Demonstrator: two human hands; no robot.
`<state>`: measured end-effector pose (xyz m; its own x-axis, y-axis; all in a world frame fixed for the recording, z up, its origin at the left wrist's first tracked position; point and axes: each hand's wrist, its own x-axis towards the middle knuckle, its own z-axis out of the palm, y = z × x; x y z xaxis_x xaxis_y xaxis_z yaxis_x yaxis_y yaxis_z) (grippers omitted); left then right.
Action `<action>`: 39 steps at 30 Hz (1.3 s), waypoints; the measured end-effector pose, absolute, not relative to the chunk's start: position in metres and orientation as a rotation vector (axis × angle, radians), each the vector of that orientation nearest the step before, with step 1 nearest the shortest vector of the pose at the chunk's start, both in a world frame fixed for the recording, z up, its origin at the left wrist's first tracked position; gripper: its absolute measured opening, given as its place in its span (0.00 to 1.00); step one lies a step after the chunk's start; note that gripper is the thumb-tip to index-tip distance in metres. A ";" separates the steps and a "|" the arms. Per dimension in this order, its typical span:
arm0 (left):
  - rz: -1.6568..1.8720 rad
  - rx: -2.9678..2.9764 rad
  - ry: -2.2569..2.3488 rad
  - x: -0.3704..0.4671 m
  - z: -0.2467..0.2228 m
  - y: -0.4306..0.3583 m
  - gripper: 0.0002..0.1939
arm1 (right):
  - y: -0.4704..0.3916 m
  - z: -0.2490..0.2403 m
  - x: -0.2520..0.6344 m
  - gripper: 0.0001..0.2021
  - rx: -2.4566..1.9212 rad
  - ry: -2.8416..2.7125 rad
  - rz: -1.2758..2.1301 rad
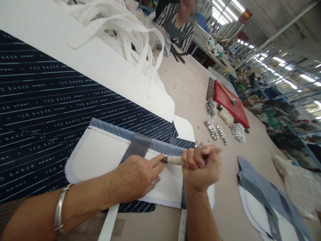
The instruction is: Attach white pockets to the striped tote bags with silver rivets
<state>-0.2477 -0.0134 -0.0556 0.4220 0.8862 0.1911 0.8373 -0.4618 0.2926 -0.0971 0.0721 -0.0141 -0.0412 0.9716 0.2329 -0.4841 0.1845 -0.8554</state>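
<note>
My right hand [202,167] is closed round the pale handle of an awl-like hand tool [174,160], its dark metal end pointing left at the panel. The tip is hidden by my left fingers. My left hand [139,174] lies on the white bag panel [97,150], fingers stretched out, the index finger touching or nearly touching the tool's metal end. Along the panel's upper edge runs a blue-grey strip [110,128]. A grey band [136,146] crosses it, and a white strap [109,222] hangs below. Dark printed fabric [62,97] lies underneath.
White straps [125,36] are heaped at the upper left. A red slab [229,100] with a hammer [227,92] on it lies right of centre, near wrapped metal bundles [212,130]. Another panel [265,197] lies at right. A person [175,26] is across the table.
</note>
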 end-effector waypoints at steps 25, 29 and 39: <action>0.516 2.383 1.485 -0.248 -0.057 -0.014 0.17 | 0.063 0.013 -0.143 0.13 -0.718 -2.216 1.004; 0.507 2.379 1.502 -0.249 -0.054 -0.014 0.14 | 0.069 0.018 -0.167 0.17 -0.874 -2.212 0.975; 0.650 2.447 1.490 -0.245 -0.073 -0.016 0.12 | 0.063 0.005 -0.183 0.18 -0.884 -2.483 0.754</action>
<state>-0.2454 -0.0156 -0.0730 0.3940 0.8809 0.2622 0.7914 -0.4702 0.3907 -0.1829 0.0627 0.0050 -0.7213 0.6681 0.1829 0.4536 0.6551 -0.6043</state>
